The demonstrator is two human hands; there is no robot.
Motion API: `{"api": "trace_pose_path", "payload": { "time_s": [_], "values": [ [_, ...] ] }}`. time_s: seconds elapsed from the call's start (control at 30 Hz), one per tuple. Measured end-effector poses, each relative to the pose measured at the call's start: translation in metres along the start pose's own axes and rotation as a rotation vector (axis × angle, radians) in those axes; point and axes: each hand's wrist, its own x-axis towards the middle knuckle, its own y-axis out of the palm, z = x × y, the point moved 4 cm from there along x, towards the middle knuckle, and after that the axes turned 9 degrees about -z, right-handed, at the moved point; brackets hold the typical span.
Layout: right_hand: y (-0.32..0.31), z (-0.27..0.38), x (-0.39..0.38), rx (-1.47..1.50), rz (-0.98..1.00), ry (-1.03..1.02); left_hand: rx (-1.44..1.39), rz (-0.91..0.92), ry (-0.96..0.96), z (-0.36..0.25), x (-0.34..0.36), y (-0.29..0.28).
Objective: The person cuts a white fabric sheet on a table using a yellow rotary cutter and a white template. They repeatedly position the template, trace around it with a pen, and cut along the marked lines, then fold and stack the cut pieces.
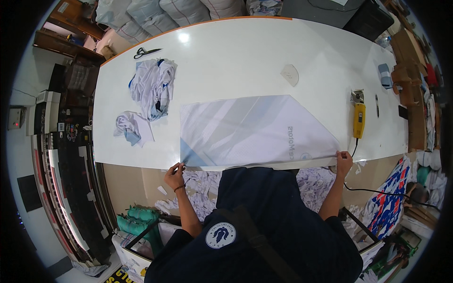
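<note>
Matt cloth panel (255,129), glossy tabletop (226,56)

Fabric panel (250,132) lay at the tabletop's (226,61) near edge, mid-span.
Two cloth heaps (148,87) sat left of it, scissors (145,52) behind them; loose piece (290,74) lay behind panel, right of centre; electric cutter (359,120) was off right; scraps (203,181) were below the near edge.

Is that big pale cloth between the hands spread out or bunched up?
Spread out: the pale cloth lies flat on the white table, its near corners at the left hand and right hand.
</note>
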Motion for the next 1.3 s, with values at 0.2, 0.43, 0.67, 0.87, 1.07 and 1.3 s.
{"api": "trace_pose_path", "payload": {
  "time_s": [0.2, 0.43, 0.67, 0.87, 1.07, 1.3],
  "values": [
    [0.004, -0.008, 0.003, -0.006, 0.017, -0.011, 0.103, 0.084, 0.013, 0.005, 0.002, -0.006],
    [0.006, -0.015, 0.004, -0.020, 0.008, -0.034, 0.435, 0.123, 0.106, -0.005, 0.014, 0.006],
    [0.001, 0.010, -0.004, -0.026, -0.038, -0.095, 0.166, 0.295, 0.645, -0.090, -0.006, 0.108],
    [0.009, 0.005, -0.003, -0.086, -0.022, -0.068, 0.538, 0.482, 0.806, -0.107, -0.012, 0.199],
    [-0.001, 0.071, -0.044, -0.023, -0.282, -0.486, 0.664, 0.179, 0.700, -0.103, 0.022, 0.202],
    [0.033, 0.128, -0.077, -0.035, -0.071, -0.572, 0.828, 0.154, 0.481, -0.105, 0.031, 0.187]
  ]
}}
